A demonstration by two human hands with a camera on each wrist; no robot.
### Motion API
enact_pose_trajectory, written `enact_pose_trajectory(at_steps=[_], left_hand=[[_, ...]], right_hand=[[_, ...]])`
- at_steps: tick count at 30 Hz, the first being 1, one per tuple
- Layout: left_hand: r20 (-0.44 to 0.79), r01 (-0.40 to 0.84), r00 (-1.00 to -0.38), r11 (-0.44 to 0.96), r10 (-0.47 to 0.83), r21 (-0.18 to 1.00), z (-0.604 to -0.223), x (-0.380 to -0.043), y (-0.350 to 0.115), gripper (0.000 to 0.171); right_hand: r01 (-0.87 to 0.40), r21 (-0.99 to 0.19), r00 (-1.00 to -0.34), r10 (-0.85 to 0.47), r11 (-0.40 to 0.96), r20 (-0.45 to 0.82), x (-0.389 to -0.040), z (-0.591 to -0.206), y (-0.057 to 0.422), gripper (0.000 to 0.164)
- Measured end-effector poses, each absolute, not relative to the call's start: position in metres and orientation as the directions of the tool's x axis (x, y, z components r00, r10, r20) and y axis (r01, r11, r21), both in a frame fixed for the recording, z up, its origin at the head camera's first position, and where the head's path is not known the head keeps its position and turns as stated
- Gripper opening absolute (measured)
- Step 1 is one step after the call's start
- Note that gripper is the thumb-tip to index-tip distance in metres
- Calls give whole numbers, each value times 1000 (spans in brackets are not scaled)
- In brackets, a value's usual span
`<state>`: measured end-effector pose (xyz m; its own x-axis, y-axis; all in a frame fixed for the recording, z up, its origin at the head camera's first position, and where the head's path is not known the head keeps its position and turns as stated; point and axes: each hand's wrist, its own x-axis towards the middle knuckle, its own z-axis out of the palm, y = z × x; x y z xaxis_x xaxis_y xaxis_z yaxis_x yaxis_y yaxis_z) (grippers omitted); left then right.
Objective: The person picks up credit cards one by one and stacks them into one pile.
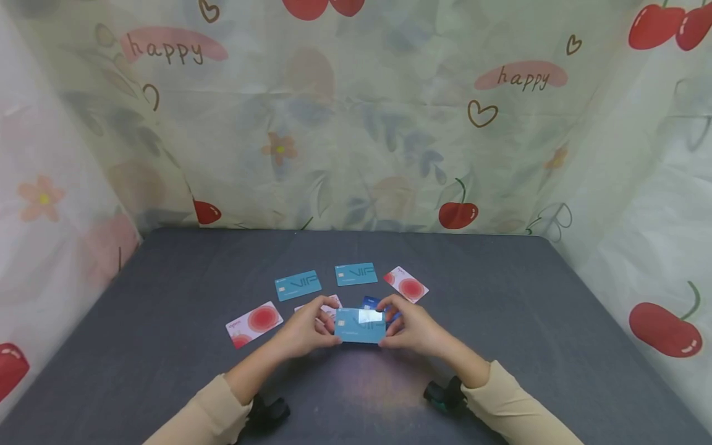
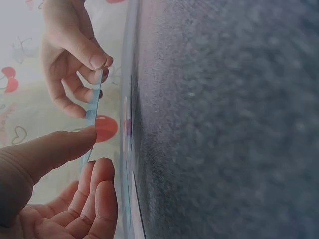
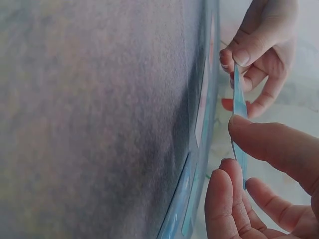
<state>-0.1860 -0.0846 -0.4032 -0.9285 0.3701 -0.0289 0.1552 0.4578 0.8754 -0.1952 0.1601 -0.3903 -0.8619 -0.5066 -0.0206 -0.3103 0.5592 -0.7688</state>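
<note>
Left hand (image 1: pixel 308 326) and right hand (image 1: pixel 416 326) each pinched 1 end of a light-blue card (image 1: pixel 356 334) above the desk (image 1: pixel 356 402), a red-circled card (image 1: pixel 254 324) lay at left, a half-hidden pink card (image 1: pixel 335 301) and a dark-blue card (image 1: pixel 369 302) just beyond the hands, 2 teal cards (image 1: pixel 298 285) farther off, cherry-print cloth (image 1: pixel 356 167) behind.

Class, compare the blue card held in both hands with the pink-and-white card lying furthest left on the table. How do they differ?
The blue card is held by the left hand and right hand; the pink-and-white card lies on the table.
The blue card bears a chip-like square; the pink-and-white card bears red circles.
In the head view, the blue card looks level, the pink-and-white card slanted.
Both are rectangular.
</note>
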Motion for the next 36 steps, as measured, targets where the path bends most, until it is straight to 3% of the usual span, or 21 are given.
enact_pose_trajectory(at_steps=[9,36], left_hand=[[-83,118,-926,492,368,863,-402,-181,-90,54],[-125,163,-902,594,413,787,-405,-173,-92,50]], right_hand=[[-299,-777,-852,-522,554,-44,-194,-394,154,52],[-294,-715,-827,-544,635,-143,-192,-399,147,51]])
